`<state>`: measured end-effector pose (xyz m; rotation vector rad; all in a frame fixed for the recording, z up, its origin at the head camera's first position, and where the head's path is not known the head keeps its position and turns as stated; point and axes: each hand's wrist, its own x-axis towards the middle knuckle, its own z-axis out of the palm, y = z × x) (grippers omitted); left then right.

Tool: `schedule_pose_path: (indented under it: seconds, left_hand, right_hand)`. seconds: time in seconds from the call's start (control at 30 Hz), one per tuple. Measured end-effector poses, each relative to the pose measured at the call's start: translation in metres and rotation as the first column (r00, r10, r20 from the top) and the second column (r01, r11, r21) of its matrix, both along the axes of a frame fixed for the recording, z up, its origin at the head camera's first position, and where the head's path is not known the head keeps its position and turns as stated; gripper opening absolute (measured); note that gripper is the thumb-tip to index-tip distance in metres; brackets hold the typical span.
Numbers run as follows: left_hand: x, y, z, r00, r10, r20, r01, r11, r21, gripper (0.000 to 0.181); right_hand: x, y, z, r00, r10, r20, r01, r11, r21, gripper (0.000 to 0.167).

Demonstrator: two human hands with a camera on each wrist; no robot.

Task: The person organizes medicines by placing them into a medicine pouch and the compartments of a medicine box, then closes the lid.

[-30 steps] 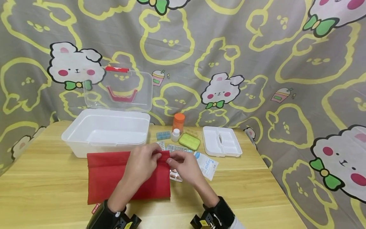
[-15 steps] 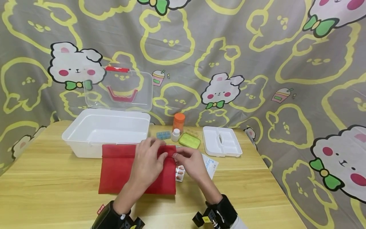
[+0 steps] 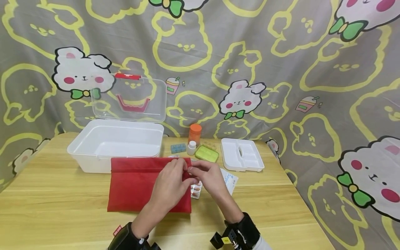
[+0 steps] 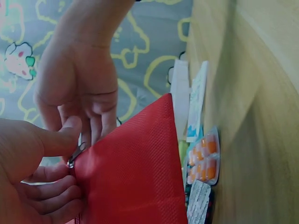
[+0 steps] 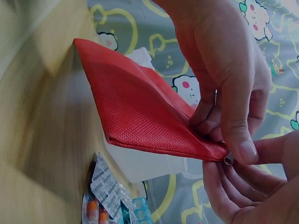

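A red zip pouch (image 3: 135,189) is held up by both hands over the front of the table. My left hand (image 3: 171,182) is at the pouch's right upper corner, its thumb and curled fingers pinching at the metal zipper pull (image 4: 77,153). The right hand (image 3: 210,177) grips the same corner from the other side, its fingers beside the zipper end. In the right wrist view the zipper slider (image 5: 228,158) shows at the corner between the two hands. Fingers partly hide the exact grip. The zipper line runs along the pouch's top edge.
Behind the pouch stands a white box (image 3: 115,142) with its clear lid raised. An orange bottle (image 3: 195,133), a small white bottle (image 3: 191,148), a yellow-green case (image 3: 207,153) and a white divided tray (image 3: 242,154) stand to the right. Capsule blister packs (image 4: 204,158) lie below the hands.
The pouch has moved right and slightly away from the body, then stayed nearly still. My left hand has slid right along its top edge to the corner, close to the right hand.
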<state>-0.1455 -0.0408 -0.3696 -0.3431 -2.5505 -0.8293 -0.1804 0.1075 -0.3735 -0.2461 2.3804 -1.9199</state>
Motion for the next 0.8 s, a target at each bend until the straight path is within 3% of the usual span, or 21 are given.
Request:
schedule_pose_path:
  seconds: [0.23, 0.5, 0.8]
  left_hand:
    - [-0.0013, 0.0009, -0.0066, 0.997, 0.010, -0.074, -0.016, 0.997, -0.082, 0.040]
    - [-0.0008, -0.0015, -0.0022, 1.000, -0.005, -0.015, 0.005, 1.000, -0.024, 0.027]
    - [-0.0001, -0.0045, 0.0005, 1.000, -0.009, -0.023, 0.009, 1.000, 0.009, 0.016]
  right_hand:
    - [0.0009, -0.0025, -0.0010, 0.999, 0.031, 0.007, -0.031, 0.999, -0.018, 0.020]
    - [-0.0002, -0.0010, -0.0020, 0.999, 0.032, 0.016, -0.032, 0.999, -0.016, 0.022]
    - [-0.0002, -0.0019, -0.0036, 0.999, 0.046, 0.001, -0.046, 0.999, -0.029, 0.020]
